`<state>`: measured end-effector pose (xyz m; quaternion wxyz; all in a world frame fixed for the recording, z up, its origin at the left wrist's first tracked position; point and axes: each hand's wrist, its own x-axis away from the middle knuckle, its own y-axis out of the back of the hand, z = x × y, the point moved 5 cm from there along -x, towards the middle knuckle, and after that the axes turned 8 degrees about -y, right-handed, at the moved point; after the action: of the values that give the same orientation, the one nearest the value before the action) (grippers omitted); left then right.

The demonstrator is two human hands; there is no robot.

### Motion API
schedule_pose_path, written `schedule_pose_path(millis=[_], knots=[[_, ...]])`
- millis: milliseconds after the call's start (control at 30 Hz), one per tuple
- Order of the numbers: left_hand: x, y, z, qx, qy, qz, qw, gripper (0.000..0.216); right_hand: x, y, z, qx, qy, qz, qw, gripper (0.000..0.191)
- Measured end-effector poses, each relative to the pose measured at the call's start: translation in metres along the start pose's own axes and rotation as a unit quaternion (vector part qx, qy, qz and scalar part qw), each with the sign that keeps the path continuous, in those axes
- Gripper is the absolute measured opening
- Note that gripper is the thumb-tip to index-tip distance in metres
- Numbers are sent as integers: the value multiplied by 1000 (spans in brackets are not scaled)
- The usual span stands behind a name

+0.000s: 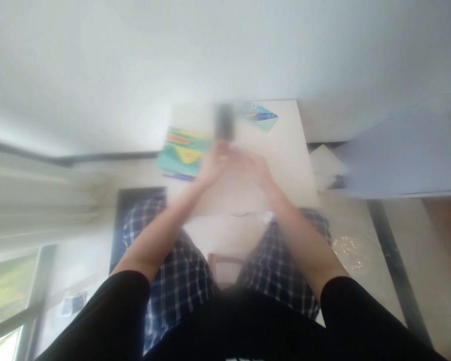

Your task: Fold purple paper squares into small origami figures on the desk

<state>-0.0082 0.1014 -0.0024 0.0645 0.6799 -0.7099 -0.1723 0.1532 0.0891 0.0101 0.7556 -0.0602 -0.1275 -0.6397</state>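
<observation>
Over the middle of a small white table (289,170), my left hand (215,159) and my right hand (251,163) come together, their fingertips close or touching. Both are hazy, and I cannot make out how the fingers lie or what is between them. Just beyond my left hand is a dark, upright, blurred rectangle (224,122); whether the hand touches it is unclear. Beside my left hand, on the table's left side, lies a green and yellow flat pack or booklet (182,154). A blue and pale green flat piece (261,116) rests near the far right corner.
A white wall (225,50) stands right behind the table. My knees in checked trousers (180,271) are at its near edge. To the right is a pale grey-lilac surface (402,155). A curtain (33,195) and a window (11,286) are on the left.
</observation>
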Motion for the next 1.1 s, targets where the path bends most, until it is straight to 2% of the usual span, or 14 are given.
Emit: schedule_pose_path(millis=[100,233,400,567,767,933,1100], knots=[[1,1,-6,-2,-14,2,1000,37,3,0,6,-7,1,-3,1000,49],[2,3,-10,4,-22,-1,1000,31,3,-1,7,-4,4,-3,1000,48],[2,1,-8,16,-18,-10,1000,24,2,-5,4,-14,0,2,1000,49],[4,2,-7,2,-9,-11,1000,22,1,-2,-2,4,-6,-23,1000,50],[9,4,-14,-48,-41,25,998,23,3,0,-3,47,60,-49,996,44],[11,3,-16,-75,-40,36,996,22,2,2,-4,56,55,-59,995,38],[10,4,-23,-81,-35,39,995,20,0,6,1,31,41,-43,998,36]])
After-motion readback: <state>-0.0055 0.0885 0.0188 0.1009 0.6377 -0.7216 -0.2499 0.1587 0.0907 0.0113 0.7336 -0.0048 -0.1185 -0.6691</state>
